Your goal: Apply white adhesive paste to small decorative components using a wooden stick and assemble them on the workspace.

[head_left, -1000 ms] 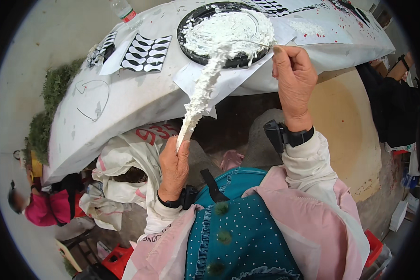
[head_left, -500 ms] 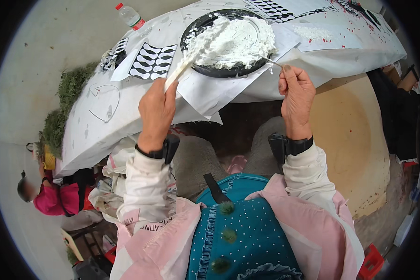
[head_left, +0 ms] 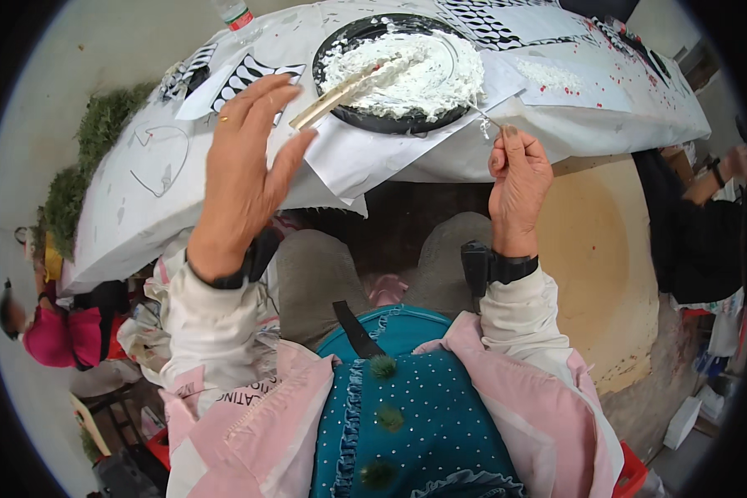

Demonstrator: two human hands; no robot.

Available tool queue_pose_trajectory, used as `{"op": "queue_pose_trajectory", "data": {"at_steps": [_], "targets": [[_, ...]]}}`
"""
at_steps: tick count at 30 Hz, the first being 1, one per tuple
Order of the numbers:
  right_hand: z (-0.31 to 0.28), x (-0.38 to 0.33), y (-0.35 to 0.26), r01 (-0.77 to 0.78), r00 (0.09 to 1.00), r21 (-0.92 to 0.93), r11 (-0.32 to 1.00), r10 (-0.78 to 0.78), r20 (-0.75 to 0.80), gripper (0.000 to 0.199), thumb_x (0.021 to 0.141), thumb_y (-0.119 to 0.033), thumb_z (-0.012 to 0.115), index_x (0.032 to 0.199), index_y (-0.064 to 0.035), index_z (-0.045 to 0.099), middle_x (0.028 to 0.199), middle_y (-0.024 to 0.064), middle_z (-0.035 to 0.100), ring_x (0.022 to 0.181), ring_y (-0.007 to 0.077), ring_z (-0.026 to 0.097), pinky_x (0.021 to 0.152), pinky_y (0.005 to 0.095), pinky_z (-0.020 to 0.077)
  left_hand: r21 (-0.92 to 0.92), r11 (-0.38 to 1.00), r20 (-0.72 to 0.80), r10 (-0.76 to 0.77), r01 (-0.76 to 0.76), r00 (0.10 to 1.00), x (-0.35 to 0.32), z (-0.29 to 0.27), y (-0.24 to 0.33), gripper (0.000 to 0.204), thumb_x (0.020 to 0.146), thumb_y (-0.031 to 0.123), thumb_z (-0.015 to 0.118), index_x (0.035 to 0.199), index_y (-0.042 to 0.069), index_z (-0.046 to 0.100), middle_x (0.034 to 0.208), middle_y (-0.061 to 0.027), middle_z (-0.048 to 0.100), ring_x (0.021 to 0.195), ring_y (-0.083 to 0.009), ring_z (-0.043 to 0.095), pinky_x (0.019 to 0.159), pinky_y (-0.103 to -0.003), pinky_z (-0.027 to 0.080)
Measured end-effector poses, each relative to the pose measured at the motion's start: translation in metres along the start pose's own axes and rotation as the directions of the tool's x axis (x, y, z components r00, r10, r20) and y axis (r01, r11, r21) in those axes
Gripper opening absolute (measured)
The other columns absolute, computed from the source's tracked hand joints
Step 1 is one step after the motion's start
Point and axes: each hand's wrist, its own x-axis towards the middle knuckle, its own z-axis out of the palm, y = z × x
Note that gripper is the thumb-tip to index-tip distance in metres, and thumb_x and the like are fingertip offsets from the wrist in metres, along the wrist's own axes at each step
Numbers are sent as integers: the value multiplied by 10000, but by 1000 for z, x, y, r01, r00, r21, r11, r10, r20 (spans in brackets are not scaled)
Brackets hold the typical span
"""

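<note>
paste [head_left: 415, 70] in plate [head_left: 340, 41] | plate on table [head_left: 141, 191] | bottle [head_left: 234, 12] left

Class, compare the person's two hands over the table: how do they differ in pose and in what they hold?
The left hand is spread open, fingers fanned, beside a flat stick leaning on the black plate; the right hand is curled closed, pinching a thin metal tool. The left sits farther from the white paste. Both wear dark wristbands.

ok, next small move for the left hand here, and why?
Probably close the left hand back on the flat tan stick: that hand is open beside its near end, and the stick lies across the white paste in the round black dish.
</note>
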Motion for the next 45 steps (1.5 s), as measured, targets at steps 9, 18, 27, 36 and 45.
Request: {"op": "queue_pose_trajectory", "data": {"at_steps": [9, 18, 27, 36, 45], "targets": [[30, -13, 12, -60, 995, -50, 997, 64, 79, 122, 907, -110, 622, 834, -25, 573, 730, 38, 564, 561, 75, 461, 499, 193, 348, -432, 812, -186, 347, -393, 919, -31, -81, 81, 237, 714, 215, 741, 927, 144, 664, 964, -38, 646, 771, -231, 595, 622, -326, 452], [44, -24, 22, -7, 980, -147, 989, 36, 196, 121, 915, -88, 596, 822, -20, 559, 751, 51, 562, 575, 83, 466, 504, 200, 359, -405, 907, -176, -200, 114, 964, -129, -96, 58, 247, 725, 139, 707, 957, 120, 626, 997, -49, 615, 764, -209, 584, 594, -295, 442], [39, -38, 23, -27, 991, -206, 978, 52, 119, 77, 908, -78, 604, 864, -17, 588, 756, 50, 571, 567, 79, 465, 493, 199, 350, -164, 985, -164, -81, 53, 983, -90, -106, 74, 292, 740, 81, 646, 1025, 50, 591, 1062, -121, 584, 799, -201, 571, 630, -289, 449], [33, -5, 7, 12, 996, -163, 987, 3, 87, 100, 889, -84, 637, 848, 1, 604, 754, 52, 585, 569, 78, 474, 482, 180, 350, -199, 979, -185, -2, -35, 983, -81, -85, 16, 341, 755, 23, 585, 1092, -20, 555, 1126, -194, 552, 834, -192, 558, 666, -283, 456], [-70, 100, -17, 152, 963, -174, 973, -185, -196, 77, 866, -54, 654, 878, 9, 612, 816, 86, 639, 609, 96, 544, 516, 185, 403, -379, 888, -241, -366, 260, 899, -62, 16, -54, 282, 839, -14, 582, 1111, 57, 603, 1164, -100, 583, 955, -149, 571, 689, -252, 465]]}}
